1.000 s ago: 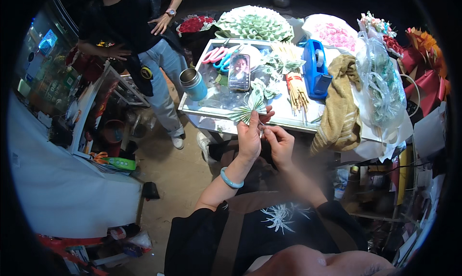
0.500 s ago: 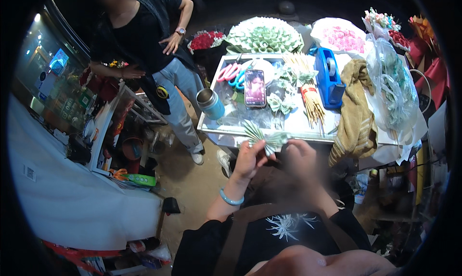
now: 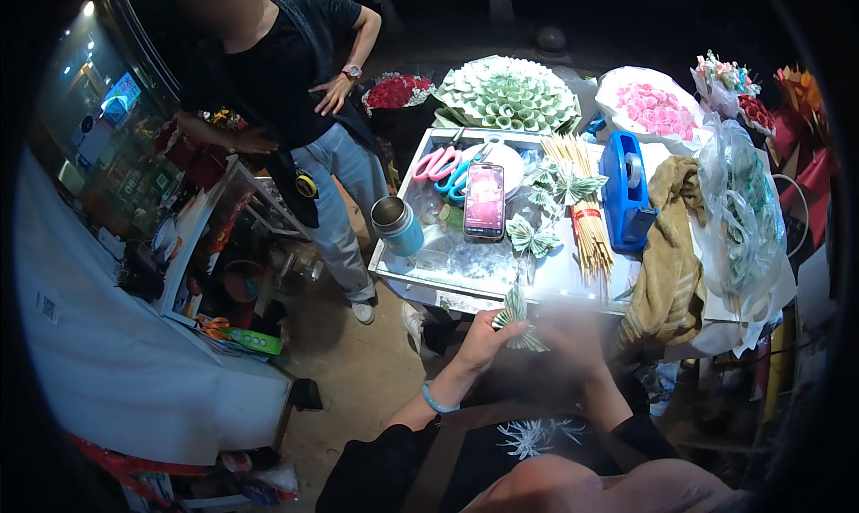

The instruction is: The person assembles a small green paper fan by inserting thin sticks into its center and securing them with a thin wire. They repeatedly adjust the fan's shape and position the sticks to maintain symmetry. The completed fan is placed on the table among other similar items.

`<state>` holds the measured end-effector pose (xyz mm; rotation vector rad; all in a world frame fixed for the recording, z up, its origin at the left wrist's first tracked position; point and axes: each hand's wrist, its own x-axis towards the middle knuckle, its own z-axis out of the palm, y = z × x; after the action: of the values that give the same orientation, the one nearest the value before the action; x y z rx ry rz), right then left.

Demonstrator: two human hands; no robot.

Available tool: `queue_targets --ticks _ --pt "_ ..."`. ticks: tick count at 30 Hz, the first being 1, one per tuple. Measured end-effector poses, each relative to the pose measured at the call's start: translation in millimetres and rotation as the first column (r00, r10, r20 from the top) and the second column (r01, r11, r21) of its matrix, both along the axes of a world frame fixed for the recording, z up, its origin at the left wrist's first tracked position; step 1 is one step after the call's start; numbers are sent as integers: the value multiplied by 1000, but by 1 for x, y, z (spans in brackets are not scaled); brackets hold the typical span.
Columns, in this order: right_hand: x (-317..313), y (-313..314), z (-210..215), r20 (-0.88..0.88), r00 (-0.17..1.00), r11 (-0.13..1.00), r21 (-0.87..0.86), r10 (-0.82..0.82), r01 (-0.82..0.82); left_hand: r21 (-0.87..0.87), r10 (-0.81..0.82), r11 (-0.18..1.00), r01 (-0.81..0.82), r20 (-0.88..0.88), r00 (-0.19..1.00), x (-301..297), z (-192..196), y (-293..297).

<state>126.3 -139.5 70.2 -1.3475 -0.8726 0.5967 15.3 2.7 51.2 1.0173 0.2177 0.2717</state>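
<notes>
My left hand (image 3: 481,343), below a pale bracelet, pinches a green-and-white pleated paper bow (image 3: 515,309) in front of the table's near edge. Close by on the bow's right side is my right hand (image 3: 577,338); its fingers are smeared, so what they hold or touch does not show. Similar folded paper bows (image 3: 534,235) lie on the table. Beside them is a bundle of thin wooden sticks (image 3: 589,231) with a red band. A lit phone (image 3: 484,200) rests left of the bows.
Pink scissors (image 3: 438,165), blue scissors (image 3: 455,181), an open blue flask (image 3: 397,226), a blue tape dispenser (image 3: 626,191) and a brown cloth (image 3: 662,253) occupy the table (image 3: 488,285). Bouquets (image 3: 510,92) line its back. A person (image 3: 304,92) stands at the far left.
The paper bow has turned more upright in my left hand. Both hands sit lower in the picture, and the view has shifted slightly. The person at the left stays in place.
</notes>
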Motion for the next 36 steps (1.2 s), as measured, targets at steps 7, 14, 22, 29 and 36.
queue_targets --ticks 7,14,22,29,36 --pt "14 -3 6 611 791 990 -122 18 72 -3 17 1000 -17 -55 998 8 -6 1" --pt "30 -28 34 492 835 962 -227 247 -151 -31 -77 997 76 -22 997 2 -3 -7" --pt "35 -20 41 -39 991 965 -226 131 -136 -208 -91 975 77 -56 994 0 12 -16" --pt "20 -5 38 205 959 964 -215 198 -153 -121 -94 989 88 -40 995 -5 11 -9" --pt "19 11 24 -209 971 980 -133 119 -149 -18 -35 999 35 -9 999 -3 8 -10"
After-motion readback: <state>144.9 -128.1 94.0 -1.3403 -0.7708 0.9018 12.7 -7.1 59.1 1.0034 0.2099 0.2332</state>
